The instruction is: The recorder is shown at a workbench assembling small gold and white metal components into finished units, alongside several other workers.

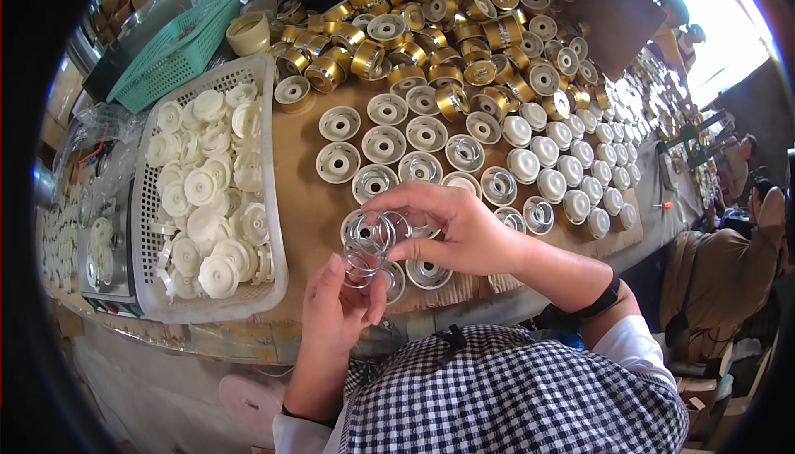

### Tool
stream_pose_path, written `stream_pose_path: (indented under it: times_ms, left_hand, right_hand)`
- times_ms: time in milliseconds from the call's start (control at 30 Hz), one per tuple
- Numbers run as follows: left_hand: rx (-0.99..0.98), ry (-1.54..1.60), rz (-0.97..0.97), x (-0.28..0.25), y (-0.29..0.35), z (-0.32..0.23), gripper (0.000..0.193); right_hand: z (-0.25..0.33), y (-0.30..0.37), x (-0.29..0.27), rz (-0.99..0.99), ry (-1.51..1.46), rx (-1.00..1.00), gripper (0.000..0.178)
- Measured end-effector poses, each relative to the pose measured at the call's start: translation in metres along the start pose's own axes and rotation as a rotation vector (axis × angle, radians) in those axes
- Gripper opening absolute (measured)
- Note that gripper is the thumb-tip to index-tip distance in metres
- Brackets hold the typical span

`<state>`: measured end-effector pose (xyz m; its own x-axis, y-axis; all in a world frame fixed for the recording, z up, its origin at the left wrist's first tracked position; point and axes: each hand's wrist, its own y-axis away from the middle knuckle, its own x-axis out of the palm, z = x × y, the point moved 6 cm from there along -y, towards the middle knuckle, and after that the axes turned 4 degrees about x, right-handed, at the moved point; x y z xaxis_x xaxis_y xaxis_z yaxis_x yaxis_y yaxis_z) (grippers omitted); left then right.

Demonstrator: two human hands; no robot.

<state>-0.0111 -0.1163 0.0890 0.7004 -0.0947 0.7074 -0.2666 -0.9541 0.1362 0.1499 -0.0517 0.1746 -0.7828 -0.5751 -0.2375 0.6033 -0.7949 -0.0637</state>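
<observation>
Several shiny metal coil springs [373,235] are bunched between my two hands, above rows of round cups. My right hand [443,226] comes in from the right, with thumb and fingers closed round the upper springs. From below, my left hand [335,301] pinches the lower coils between thumb and fingers. Under the hands stand open cream-coloured cups [374,182] with a hole in the middle. Some nearby cups hold a spring, such as the spring-fitted cup [498,186] right of my right hand. The cups directly beneath the springs are partly hidden.
A white plastic basket [277,206] of cream plastic discs [207,226] stands at left, below a green basket [178,57]. Gold-banded cups [368,58] are heaped at the far side. Rows of white-capped pieces [546,152] stand to the right. Other people [720,264] sit at far right.
</observation>
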Motion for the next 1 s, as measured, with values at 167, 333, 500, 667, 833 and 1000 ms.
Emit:
stream_pose_path:
  times_ms: [167,333,500,667,833,1000]
  left_hand:
    - [-0.173,0.323,0.153,0.007,0.003,0.014,0.057]
    - [-0.568,0.264,0.619,0.036,0.026,0.033,0.055]
    - [-0.355,-0.022,0.464,0.051,0.013,0.017,0.048]
    - [0.214,-0.599,0.126,0.039,-0.014,-0.013,0.055]
    - [0.56,-1.258,-0.094,0.053,-0.052,-0.047,0.046]
    - [0.698,-1.544,-0.118,0.051,-0.111,-0.051,0.041]
  right_hand:
    - [0.002,0.003,0.004,0.011,-0.071,-0.006,0.051]
    - [-0.003,0.001,0.0,-0.134,-0.332,-0.002,0.049]
    - [0.0,-0.017,-0.062,-0.366,0.552,-0.003,0.05]
    - [-0.053,-0.039,-0.119,-0.342,0.883,0.173,0.054]
    - [-0.101,-0.056,-0.111,-0.264,1.082,0.263,0.054]
    - [-0.067,-0.028,-0.101,-0.492,0.988,0.048,0.052]
